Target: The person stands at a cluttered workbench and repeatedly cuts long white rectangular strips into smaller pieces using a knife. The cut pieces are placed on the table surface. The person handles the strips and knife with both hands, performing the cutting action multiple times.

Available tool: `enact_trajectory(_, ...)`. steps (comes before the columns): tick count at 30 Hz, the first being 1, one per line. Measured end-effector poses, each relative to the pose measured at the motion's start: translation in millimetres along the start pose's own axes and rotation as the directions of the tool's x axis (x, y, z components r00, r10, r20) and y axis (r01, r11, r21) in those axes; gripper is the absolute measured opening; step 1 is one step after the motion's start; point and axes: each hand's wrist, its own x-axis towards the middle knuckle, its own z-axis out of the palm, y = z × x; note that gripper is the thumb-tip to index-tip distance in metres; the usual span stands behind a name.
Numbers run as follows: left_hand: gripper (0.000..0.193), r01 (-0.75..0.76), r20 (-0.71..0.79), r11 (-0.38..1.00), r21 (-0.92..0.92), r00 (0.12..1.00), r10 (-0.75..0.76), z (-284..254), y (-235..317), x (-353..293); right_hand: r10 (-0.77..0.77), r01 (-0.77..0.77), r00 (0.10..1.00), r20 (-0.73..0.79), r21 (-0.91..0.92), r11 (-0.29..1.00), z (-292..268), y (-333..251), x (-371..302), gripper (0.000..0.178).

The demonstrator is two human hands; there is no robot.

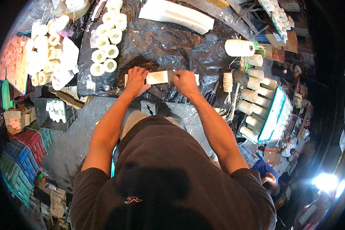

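A cream-white, wax-like strip point(157, 78) lies across the near edge of the table covered in black plastic point(153, 42). My left hand point(136, 81) holds its left part down, fingers over the far edge and the thumb on the near side. My right hand point(186, 82) is closed on a flat grey blade point(171, 78), which stands across the strip right of its middle. The blade's handle is hidden under my fingers. At the back lies a long, slightly curved white slab point(176, 15).
Hollow pale cylinders point(104, 42) stand in rows at left. A spool of cream string point(239, 48) and pale candle-like cylinders point(257, 100) lie at right, beside a teal-edged rack point(273, 115). Plastic crates point(27, 149) line the left floor. Another person point(265, 168) is at lower right.
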Motion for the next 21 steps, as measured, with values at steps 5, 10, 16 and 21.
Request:
enact_trajectory(5, 0.064, 0.007, -0.01, 1.0, 0.024, 1.0, -0.007, -0.1, 1.2, 0.6, 0.009, -0.006, 1.0, 0.024, -0.136, 0.991, 18.1, -9.4, 7.3, 0.026)
enact_trajectory(10, 0.063, 0.031, 0.039, 0.999, 0.036, 0.999, -0.032, 1.4, 0.8, 0.4, 0.073, -0.066, 0.997, 0.029, -0.203, 0.977, 36.7, -7.0, 17.8, 0.027)
enact_trajectory(16, 0.068, 0.016, 0.012, 1.0, -0.009, 1.0, -0.016, 4.3, -3.4, -1.9, 0.062, -0.062, 0.995, -0.079, 0.001, 0.998, 26.6, 25.9, -4.6, 0.028)
enact_trajectory(21, 0.072, -0.018, -0.015, 1.0, 0.016, 1.0, 0.018, 3.6, -5.9, -2.3, 0.025, -0.017, 0.99, -0.141, 0.061, 0.998, 18.2, 26.8, -13.3, 0.032)
